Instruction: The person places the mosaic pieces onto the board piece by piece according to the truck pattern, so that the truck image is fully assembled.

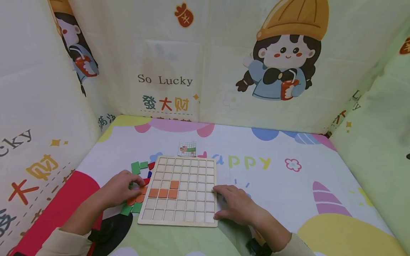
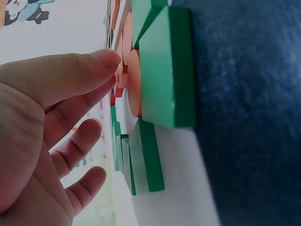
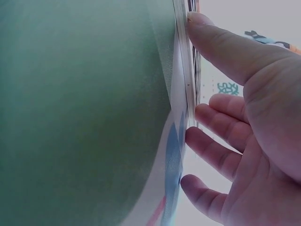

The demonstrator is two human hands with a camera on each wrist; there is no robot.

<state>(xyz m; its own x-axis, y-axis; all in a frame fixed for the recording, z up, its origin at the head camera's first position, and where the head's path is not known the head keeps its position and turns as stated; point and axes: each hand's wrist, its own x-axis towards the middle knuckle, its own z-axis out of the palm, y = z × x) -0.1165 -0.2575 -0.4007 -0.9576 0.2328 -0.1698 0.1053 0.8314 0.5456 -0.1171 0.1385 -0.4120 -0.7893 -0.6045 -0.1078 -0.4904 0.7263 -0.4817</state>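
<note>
A wooden grid board [image 1: 195,224] lies on the table. Several orange squares [image 1: 163,193] sit in its left-hand cells. My left hand [image 1: 120,188] is over loose pieces beside the board's left edge. In the left wrist view, its thumb and index fingertips are close together right at orange pieces [image 2: 134,84], with no piece plainly between them; the other fingers are loosely bent. My right hand [image 1: 238,204] rests at the board's right edge, thumb and fingertips against the rim [image 3: 186,61], fingers spread.
Green pieces [image 1: 136,168], a red piece [image 1: 151,165] and a blue piece [image 1: 149,174] lie left of the board. A small picture card [image 1: 187,149] with a grid pattern lies behind it. Printed cloth walls [image 1: 217,106] enclose the table.
</note>
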